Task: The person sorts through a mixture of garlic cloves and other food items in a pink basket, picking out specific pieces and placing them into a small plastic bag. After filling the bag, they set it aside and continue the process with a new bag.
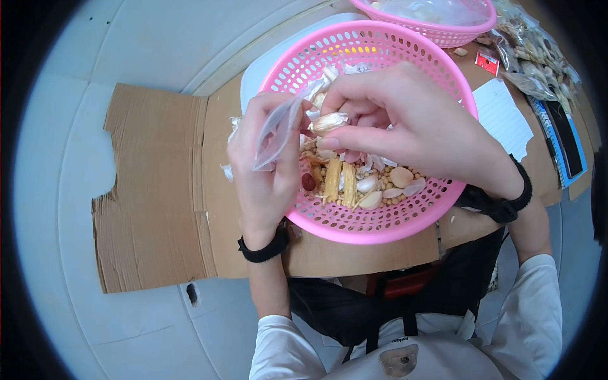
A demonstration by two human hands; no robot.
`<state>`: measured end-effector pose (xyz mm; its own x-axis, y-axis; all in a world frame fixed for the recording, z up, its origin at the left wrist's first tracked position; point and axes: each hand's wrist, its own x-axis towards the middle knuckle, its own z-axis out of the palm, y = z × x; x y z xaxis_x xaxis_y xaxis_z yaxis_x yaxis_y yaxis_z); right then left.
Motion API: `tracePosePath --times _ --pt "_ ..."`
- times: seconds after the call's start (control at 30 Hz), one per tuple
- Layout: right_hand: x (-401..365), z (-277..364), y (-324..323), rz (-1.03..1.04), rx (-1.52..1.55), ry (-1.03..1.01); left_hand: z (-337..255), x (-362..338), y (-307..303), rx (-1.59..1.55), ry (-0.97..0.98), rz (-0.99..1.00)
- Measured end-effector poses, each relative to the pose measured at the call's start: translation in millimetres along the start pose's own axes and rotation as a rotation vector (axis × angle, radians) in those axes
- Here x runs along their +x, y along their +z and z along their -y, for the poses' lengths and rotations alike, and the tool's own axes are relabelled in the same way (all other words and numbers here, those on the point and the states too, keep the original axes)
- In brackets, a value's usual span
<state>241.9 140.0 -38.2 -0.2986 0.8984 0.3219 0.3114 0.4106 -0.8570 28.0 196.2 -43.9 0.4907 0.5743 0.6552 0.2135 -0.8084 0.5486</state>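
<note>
Between the thumb and fingers of my right hand (411,120) is a garlic clove (329,123) in pale skin. My left hand (263,152) is closed on a small clear plastic bag (277,134), its mouth turned toward the clove. Both hands are over a pink plastic basket (373,231) with a perforated wall. Inside it lie yellowish dried sticks (332,180), a dark red dried fruit (308,182), peeled garlic cloves (371,200), a round pale slice (401,177), small tan beans (415,173) and papery white skins.
Cardboard (155,183) covers the work surface. Behind stands a second pink basket (437,28) holding clear plastic. To the right are filled plastic bags (538,57), a red-and-white packet (487,62), lined paper (503,117) and a dark phone-like slab (565,139) on a blue notebook.
</note>
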Motion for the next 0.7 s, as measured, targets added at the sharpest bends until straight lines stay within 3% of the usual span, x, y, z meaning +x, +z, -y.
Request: tracePosePath --times 0.2,0.47,0.7 --pt "0.1 -1.6 -0.4 -0.068 -0.029 -0.057 -2.8 -0.5 2.8 -0.138 -0.068 -0.088" --pt "0.2 -3.3 1.1 -0.125 -0.091 -0.112 -4.1 -2.3 -4.2 -0.041 -0.146 0.064" --pt "0.9 -3.7 1.0 -0.134 -0.077 -0.104 0.5 -2.9 -4.5 -0.016 -0.104 0.075"
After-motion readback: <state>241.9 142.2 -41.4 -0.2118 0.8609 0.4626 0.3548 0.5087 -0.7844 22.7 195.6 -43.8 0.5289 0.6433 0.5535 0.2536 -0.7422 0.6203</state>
